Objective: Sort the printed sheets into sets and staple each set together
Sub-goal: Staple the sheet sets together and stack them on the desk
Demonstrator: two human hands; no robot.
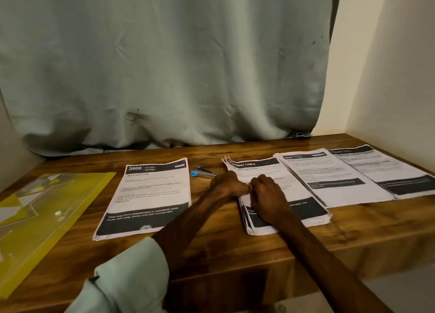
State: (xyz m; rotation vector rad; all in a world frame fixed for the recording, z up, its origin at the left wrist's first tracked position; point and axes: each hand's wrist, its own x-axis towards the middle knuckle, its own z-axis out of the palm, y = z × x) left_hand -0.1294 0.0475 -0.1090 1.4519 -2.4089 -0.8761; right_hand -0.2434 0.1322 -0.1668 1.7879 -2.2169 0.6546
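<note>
Printed sheets lie in stacks on the wooden table (235,247). The leftmost stack (150,195) is headed "3800". A thick middle stack (270,169) has a heading ending in "TABLE". Two more stacks lie to the right, one (329,178) overlapping the far-right one (388,169). A small blue and silver stapler (203,172) lies between the first two stacks. My left hand (227,185) and my right hand (267,195) meet at the left edge of the middle stack. My right hand lies on its top sheet, fingers curled at the edge. My left hand's fingers are bent there too.
A yellow plastic folder (47,209) lies at the table's left end. A pale green curtain (164,65) hangs behind the table. A cream wall (388,77) closes off the right side. The table's front edge runs close below the stacks.
</note>
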